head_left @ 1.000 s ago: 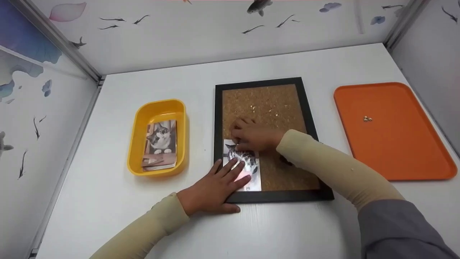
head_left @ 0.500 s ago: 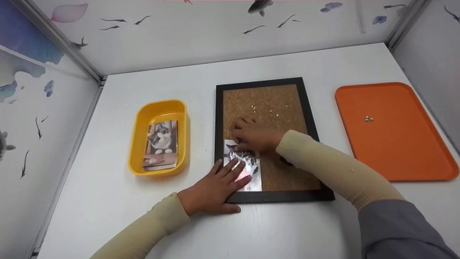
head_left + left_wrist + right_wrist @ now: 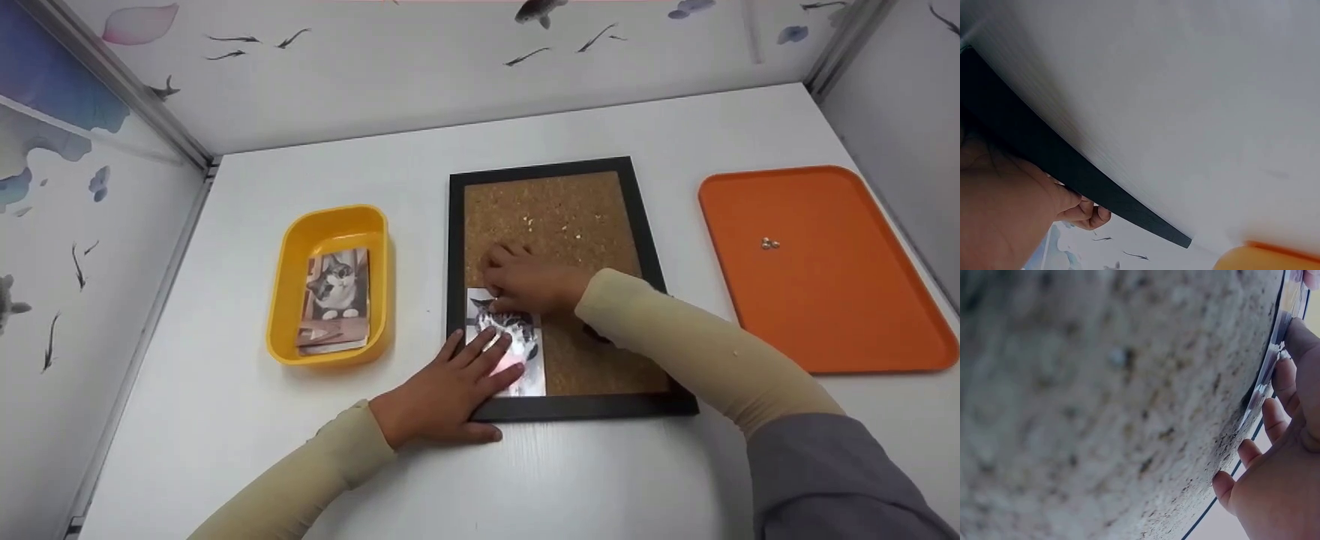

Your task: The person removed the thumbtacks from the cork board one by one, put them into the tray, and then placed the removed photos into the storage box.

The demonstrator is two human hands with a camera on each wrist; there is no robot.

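Observation:
A cat photo lies at the lower left of the framed cork board. My left hand rests with spread fingers across the photo and the board's black frame, its thumb on the white table. At the photo's top edge, my right hand bends down to the cork. In the right wrist view, its thumb and forefinger pinch a small shiny push pin at the photo's edge, while the other fingertips touch or hover close to the cork. The head view hides this pin behind the hand.
Left of the board stands a yellow bin holding a stack of cat photos. On the right, an orange tray bears several small metallic pins. Shiny specks dot the upper cork. Printed walls enclose the table.

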